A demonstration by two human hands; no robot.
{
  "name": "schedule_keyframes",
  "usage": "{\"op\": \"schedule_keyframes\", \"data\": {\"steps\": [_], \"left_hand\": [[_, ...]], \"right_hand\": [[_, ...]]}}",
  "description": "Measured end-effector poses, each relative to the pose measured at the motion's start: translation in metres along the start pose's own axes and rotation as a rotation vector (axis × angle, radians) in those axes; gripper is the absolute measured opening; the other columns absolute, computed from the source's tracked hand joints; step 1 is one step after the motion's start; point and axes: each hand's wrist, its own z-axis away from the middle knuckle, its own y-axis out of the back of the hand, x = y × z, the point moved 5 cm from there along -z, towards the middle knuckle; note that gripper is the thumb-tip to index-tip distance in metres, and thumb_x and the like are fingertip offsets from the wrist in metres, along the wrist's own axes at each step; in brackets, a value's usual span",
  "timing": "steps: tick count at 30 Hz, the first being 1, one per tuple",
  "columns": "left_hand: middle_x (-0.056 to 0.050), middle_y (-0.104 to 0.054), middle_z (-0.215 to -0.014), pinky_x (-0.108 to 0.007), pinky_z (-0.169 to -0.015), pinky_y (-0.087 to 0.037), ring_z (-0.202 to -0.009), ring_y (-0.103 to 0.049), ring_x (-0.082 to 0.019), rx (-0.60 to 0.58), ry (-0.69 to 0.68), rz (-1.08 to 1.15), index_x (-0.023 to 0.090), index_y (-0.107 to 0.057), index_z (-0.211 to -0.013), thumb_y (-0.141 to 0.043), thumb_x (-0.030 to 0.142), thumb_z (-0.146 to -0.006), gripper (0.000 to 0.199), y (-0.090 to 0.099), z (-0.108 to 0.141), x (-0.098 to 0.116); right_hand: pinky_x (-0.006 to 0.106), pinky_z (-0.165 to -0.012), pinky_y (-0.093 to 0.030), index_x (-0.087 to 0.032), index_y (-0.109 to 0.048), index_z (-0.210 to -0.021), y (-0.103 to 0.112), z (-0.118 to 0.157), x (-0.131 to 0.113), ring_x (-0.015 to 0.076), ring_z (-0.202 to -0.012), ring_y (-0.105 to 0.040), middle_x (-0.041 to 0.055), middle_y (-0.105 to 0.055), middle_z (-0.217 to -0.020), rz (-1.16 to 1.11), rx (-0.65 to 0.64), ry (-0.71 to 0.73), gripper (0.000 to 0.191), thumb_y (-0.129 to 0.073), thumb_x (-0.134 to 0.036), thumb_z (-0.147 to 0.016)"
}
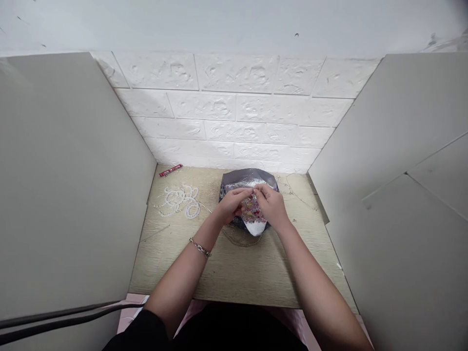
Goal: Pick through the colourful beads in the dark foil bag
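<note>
My left hand (233,204) and my right hand (271,205) meet fingertip to fingertip, each in a pinch. Whatever lies between the fingertips is too small to make out. Just beneath them is an open bag (248,174) with a grey rim and a silvery lining. Small multicoloured beads (251,210) show between my hands, with a white patch (256,228) at their near end. My hands cover much of the bag's middle. A loop of thin strand (242,242) lies against the bag's near side.
White bead strands (179,201) lie coiled on the wooden table (248,278), left of the bag. Farther back is a narrow red packet (170,170). Thin thread (303,199) trails at the right. Grey panels (73,185) flank the table, and a white brick-patterned wall (234,107) stands behind.
</note>
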Motion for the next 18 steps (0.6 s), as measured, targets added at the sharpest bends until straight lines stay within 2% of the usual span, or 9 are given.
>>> {"op": "schedule_keyframes", "data": {"steps": [7,9,12,14,18], "left_hand": [[0.004,-0.040,-0.044,-0.015,-0.031,-0.015,-0.035,-0.033,-0.003,-0.108,-0.001,-0.031,0.012,-0.057,-0.070,-0.060,0.038,-0.061,0.028,-0.002,0.001,0.001],[0.001,-0.046,-0.050,-0.015,-0.035,-0.024,-0.042,-0.039,-0.004,-0.168,-0.015,-0.041,0.011,-0.058,-0.066,-0.059,0.037,-0.062,0.026,-0.005,0.004,0.004],[-0.003,-0.051,-0.068,-0.017,-0.050,-0.037,-0.060,-0.047,-0.008,-0.244,-0.065,0.003,0.010,-0.058,-0.056,-0.061,0.034,-0.060,0.025,-0.009,0.007,0.009],[-0.004,-0.050,-0.072,-0.020,-0.057,-0.039,-0.066,-0.048,-0.009,-0.287,-0.093,0.047,0.009,-0.058,-0.051,-0.063,0.034,-0.058,0.026,-0.010,0.009,0.011],[-0.005,-0.049,-0.066,-0.024,-0.059,-0.038,-0.062,-0.048,-0.010,-0.402,-0.154,0.112,0.009,-0.060,-0.049,-0.061,0.034,-0.060,0.027,-0.013,0.013,0.016]], "right_hand": [[0.023,-0.047,-0.026,-0.023,-0.050,-0.079,0.006,0.008,-0.009,0.0089,-0.042,-0.033,-0.0049,-0.043,-0.051,-0.042,0.155,-0.005,0.014,-0.039,-0.031,-0.076],[0.023,-0.046,-0.026,-0.023,-0.049,-0.081,0.011,0.010,-0.008,0.0085,-0.041,-0.033,-0.0048,-0.042,-0.051,-0.047,0.233,-0.021,0.015,-0.039,-0.033,-0.077],[0.022,-0.043,-0.025,-0.022,-0.046,-0.082,0.020,0.010,-0.001,0.0081,-0.040,-0.032,-0.0054,-0.037,-0.050,-0.109,0.360,-0.057,0.017,-0.037,-0.036,-0.077],[0.022,-0.041,-0.024,-0.022,-0.043,-0.084,0.026,0.008,0.006,0.0077,-0.039,-0.031,-0.0064,-0.033,-0.049,-0.191,0.445,-0.088,0.019,-0.036,-0.039,-0.077],[0.020,-0.037,-0.023,-0.021,-0.036,-0.083,0.035,0.003,0.022,0.0059,-0.036,-0.026,-0.0082,-0.027,-0.049,-0.353,0.614,-0.129,0.023,-0.034,-0.043,-0.077]]}}
